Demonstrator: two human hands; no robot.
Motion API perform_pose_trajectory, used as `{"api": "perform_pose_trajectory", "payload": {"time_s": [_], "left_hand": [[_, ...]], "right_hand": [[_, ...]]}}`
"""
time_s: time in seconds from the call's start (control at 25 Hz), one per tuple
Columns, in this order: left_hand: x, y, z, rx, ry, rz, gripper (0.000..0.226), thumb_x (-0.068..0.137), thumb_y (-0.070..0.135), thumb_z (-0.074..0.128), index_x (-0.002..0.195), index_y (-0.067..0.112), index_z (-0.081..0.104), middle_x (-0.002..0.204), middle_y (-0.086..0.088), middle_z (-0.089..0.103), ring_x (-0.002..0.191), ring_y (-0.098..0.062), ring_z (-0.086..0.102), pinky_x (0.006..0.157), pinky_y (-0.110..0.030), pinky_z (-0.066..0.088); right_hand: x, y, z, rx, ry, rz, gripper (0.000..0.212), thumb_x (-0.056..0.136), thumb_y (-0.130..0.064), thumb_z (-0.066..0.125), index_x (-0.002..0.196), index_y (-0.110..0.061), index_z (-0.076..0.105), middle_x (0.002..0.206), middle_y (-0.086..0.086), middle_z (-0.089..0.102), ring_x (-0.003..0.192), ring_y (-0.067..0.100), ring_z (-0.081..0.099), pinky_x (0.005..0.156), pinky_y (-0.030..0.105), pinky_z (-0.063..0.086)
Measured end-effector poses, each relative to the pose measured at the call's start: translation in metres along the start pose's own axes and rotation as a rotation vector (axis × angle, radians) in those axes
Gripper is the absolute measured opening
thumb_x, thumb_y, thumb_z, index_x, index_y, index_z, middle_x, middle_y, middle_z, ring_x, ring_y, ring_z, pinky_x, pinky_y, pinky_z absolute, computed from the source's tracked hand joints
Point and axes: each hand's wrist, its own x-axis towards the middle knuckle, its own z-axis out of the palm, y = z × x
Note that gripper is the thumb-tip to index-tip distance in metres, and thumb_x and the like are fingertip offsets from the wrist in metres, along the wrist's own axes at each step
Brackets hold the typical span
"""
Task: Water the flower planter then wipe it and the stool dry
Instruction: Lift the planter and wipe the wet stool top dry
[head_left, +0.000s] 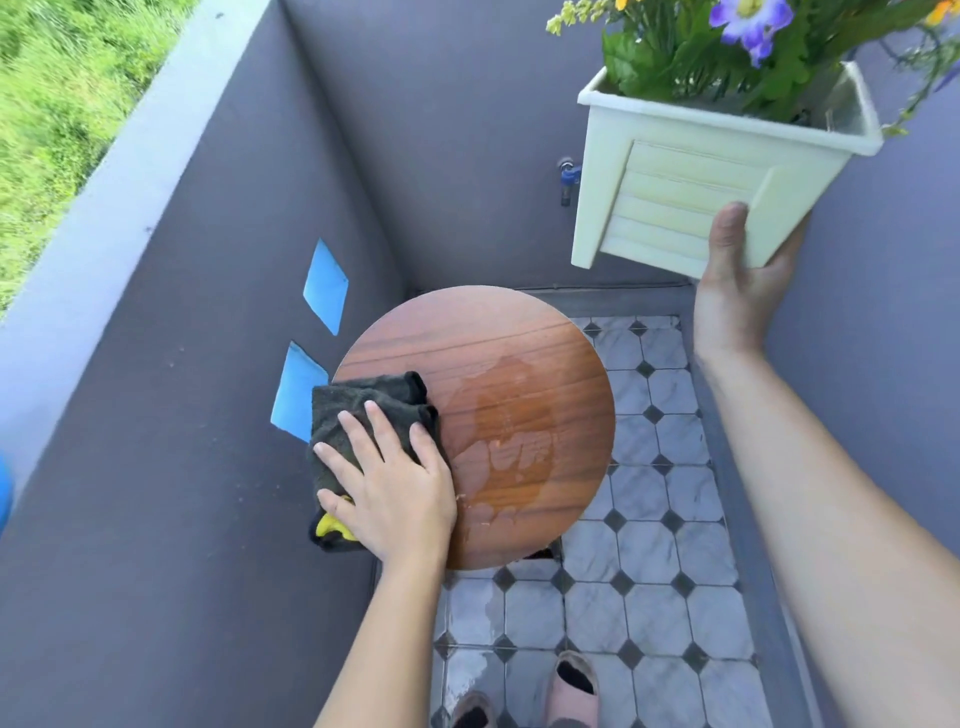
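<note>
- The cream rectangular plastic flower planter (691, 208) hangs in the air in the upper right of the frame, clear of the stool.
- Its mouth faces up. Its long rim runs left to right and dips a little toward the right, so the box sits slightly tilted.
- Green stems with purple and yellow flowers (753, 26) rise from it past the top edge.
- The right hand (737, 291) holds the planter at its lower right corner. The grip is clamped there, with the thumb up the slatted front face and the fingers tucked beneath and behind the base.
- Most of the planter lies above and to the left of that grip.
- The round brown wood-grain stool (519, 353) stands at frame centre on the grey and white tiled floor (649, 571).
- A shiny puddle of water (514, 447) spreads over the seat from its middle toward the lower edge.
- The left hand (395, 483) lies flat on a folded dark grey cloth (363, 400) at the seat's left rim. Its grip is apart, with the fingers straight, spread and pointing to the upper left.
- The cloth overhangs the rim, a yellow patch shows at its lower edge, and the puddle begins just to its right.
- A blue-handled tap (569, 179) sticks out of the grey wall just left of the planter.
</note>
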Motion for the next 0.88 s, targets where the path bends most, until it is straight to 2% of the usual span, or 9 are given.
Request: {"api": "perform_pose_trajectory", "payload": {"time_s": [0.16, 0.32, 0.4, 0.52, 0.6, 0.68, 0.76, 0.84, 0.88], "left_hand": [[-0.04, -0.004, 0.002, -0.021, -0.045, 0.057, 0.069, 0.088, 0.052, 0.011, 0.148, 0.023, 0.028, 0.156, -0.007, 0.025, 0.143, -0.036, 0.019, 0.103, -0.063, 0.025], [-0.077, -0.002, 0.005, 0.015, -0.11, 0.162, 0.072, 0.088, 0.062, 0.017, 0.146, 0.023, 0.031, 0.155, -0.008, 0.029, 0.142, -0.038, 0.024, 0.101, -0.065, 0.029], [-0.092, 0.001, 0.007, 0.041, -0.126, 0.221, 0.082, 0.084, 0.074, 0.016, 0.146, 0.023, 0.033, 0.155, -0.008, 0.029, 0.141, -0.039, 0.024, 0.1, -0.065, 0.032], [-0.106, 0.004, 0.007, 0.068, -0.144, 0.291, 0.085, 0.08, 0.077, 0.029, 0.143, 0.021, 0.039, 0.152, -0.009, 0.035, 0.139, -0.038, 0.022, 0.096, -0.065, 0.036], [-0.108, 0.001, 0.01, 0.059, -0.183, 0.326, 0.08, 0.073, 0.059, 0.065, 0.14, 0.02, 0.043, 0.147, -0.012, 0.043, 0.135, -0.039, 0.024, 0.09, -0.068, 0.04], [-0.111, -0.001, 0.012, 0.047, -0.234, 0.346, 0.096, 0.052, 0.024, 0.088, 0.137, 0.021, 0.045, 0.143, -0.012, 0.048, 0.133, -0.04, 0.026, 0.084, -0.07, 0.042], [-0.117, -0.002, 0.011, 0.0, -0.251, 0.422, 0.091, 0.053, 0.003, 0.078, 0.136, 0.021, 0.045, 0.141, -0.013, 0.05, 0.134, -0.04, 0.026, 0.083, -0.071, 0.041], [-0.12, 0.009, -0.004, -0.14, -0.287, 0.411, 0.079, 0.068, -0.005, 0.056, 0.14, 0.025, 0.04, 0.15, -0.009, 0.039, 0.142, -0.037, 0.016, 0.099, -0.069, 0.033], [-0.121, 0.016, -0.013, -0.257, -0.36, 0.353, 0.074, 0.078, -0.007, 0.046, 0.142, 0.029, 0.037, 0.155, -0.004, 0.028, 0.146, -0.032, 0.006, 0.11, -0.063, 0.022]], "right_hand": [[0.0, -0.006, -0.003, 0.019, -0.018, -0.005, 0.093, 0.08, -0.049, 0.062, 0.141, 0.01, 0.026, 0.145, 0.026, 0.04, 0.131, 0.027, 0.047, 0.109, 0.028, 0.04], [0.0, -0.013, -0.006, 0.016, -0.021, -0.052, 0.081, 0.087, -0.042, 0.061, 0.14, 0.01, 0.027, 0.143, 0.023, 0.043, 0.116, -0.003, 0.053, 0.102, 0.017, 0.04], [0.0, -0.015, -0.007, 0.012, -0.016, -0.071, 0.075, 0.089, -0.034, 0.06, 0.14, 0.01, 0.027, 0.143, 0.021, 0.043, 0.114, -0.009, 0.052, 0.102, 0.017, 0.039], [-0.002, -0.022, -0.006, 0.033, -0.012, -0.061, 0.084, 0.084, -0.044, 0.062, 0.14, 0.007, 0.028, 0.138, 0.016, 0.046, 0.12, 0.004, 0.053, 0.106, 0.026, 0.041], [-0.001, -0.024, -0.008, 0.033, -0.006, -0.066, 0.087, 0.08, -0.046, 0.061, 0.14, 0.007, 0.028, 0.137, 0.014, 0.046, 0.118, 0.002, 0.053, 0.104, 0.024, 0.041], [0.0, -0.025, -0.008, 0.041, -0.003, -0.065, 0.09, 0.079, -0.048, 0.062, 0.141, 0.008, 0.028, 0.14, 0.018, 0.046, 0.123, 0.012, 0.052, 0.107, 0.029, 0.041], [0.001, -0.023, -0.009, 0.051, 0.0, -0.06, 0.091, 0.079, -0.05, 0.063, 0.141, 0.007, 0.028, 0.142, 0.023, 0.045, 0.128, 0.024, 0.05, 0.11, 0.038, 0.04], [0.004, -0.02, -0.01, 0.069, 0.002, -0.035, 0.092, 0.079, -0.05, 0.065, 0.142, 0.006, 0.027, 0.143, 0.024, 0.044, 0.13, 0.028, 0.048, 0.11, 0.046, 0.039], [0.006, -0.018, -0.009, 0.08, 0.008, -0.012, 0.092, 0.079, -0.049, 0.067, 0.143, 0.004, 0.027, 0.144, 0.024, 0.043, 0.131, 0.031, 0.047, 0.108, 0.052, 0.039]]}}
